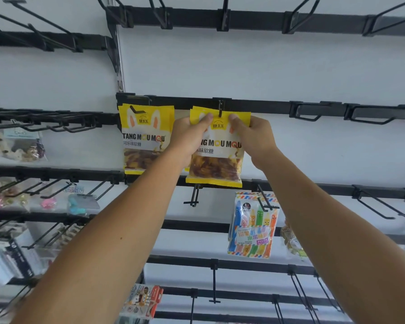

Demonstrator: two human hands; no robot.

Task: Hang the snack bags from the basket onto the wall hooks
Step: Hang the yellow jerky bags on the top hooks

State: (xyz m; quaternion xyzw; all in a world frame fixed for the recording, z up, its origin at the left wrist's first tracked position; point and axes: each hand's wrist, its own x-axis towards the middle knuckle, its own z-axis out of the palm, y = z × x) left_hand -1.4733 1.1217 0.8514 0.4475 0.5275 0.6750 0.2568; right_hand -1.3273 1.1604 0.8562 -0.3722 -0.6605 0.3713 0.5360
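Note:
I hold a yellow snack bag up against the wall with both hands. My left hand pinches its top left corner, thumb on the front. My right hand pinches its top right corner the same way. A black wall hook sits at the bag's top middle, its tip poking through or in front of the hang hole. More yellow edges show behind this bag. Another identical yellow snack bag hangs on the hook to the left. The basket is out of view.
Black rails with bare hooks cross the white wall above and to the right. A colourful pencil-candy pack hangs lower right. Small trinket packs hang at left. A bare hook juts out just below the held bag.

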